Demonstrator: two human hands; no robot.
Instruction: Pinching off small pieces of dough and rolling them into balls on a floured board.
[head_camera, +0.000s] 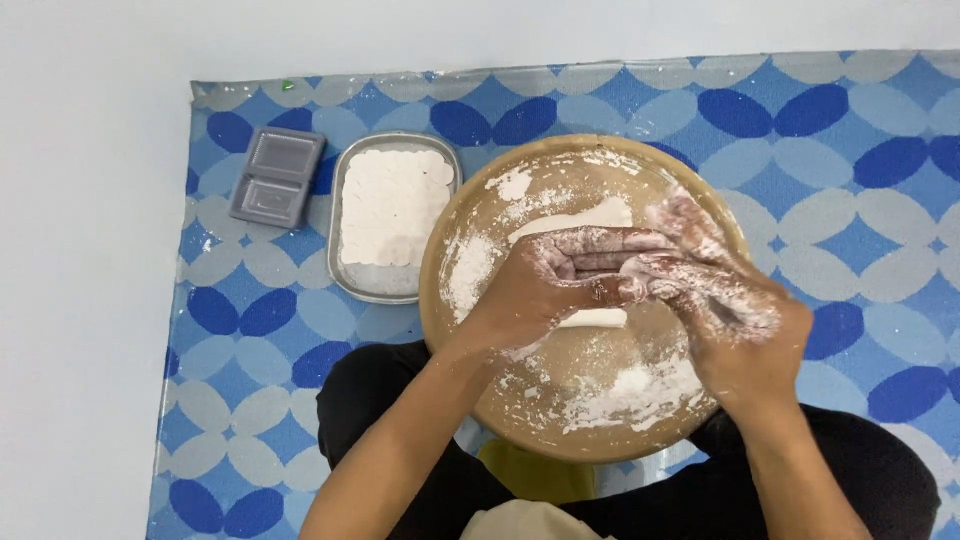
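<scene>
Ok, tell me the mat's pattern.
The mat shows blue and grey-white overlapping ovals; the head view shows it.

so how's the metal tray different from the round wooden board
The metal tray is rectangular with rounded corners; the round wooden board is a larger tan disc. The tray is packed with neat flat white dough rounds, while the board holds loose flour and one dough sheet under the hands. Both rest on the blue patterned mat.

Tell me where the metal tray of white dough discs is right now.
In the head view the metal tray lies on the blue patterned mat, left of the round wooden board, beside the grey box.
</scene>
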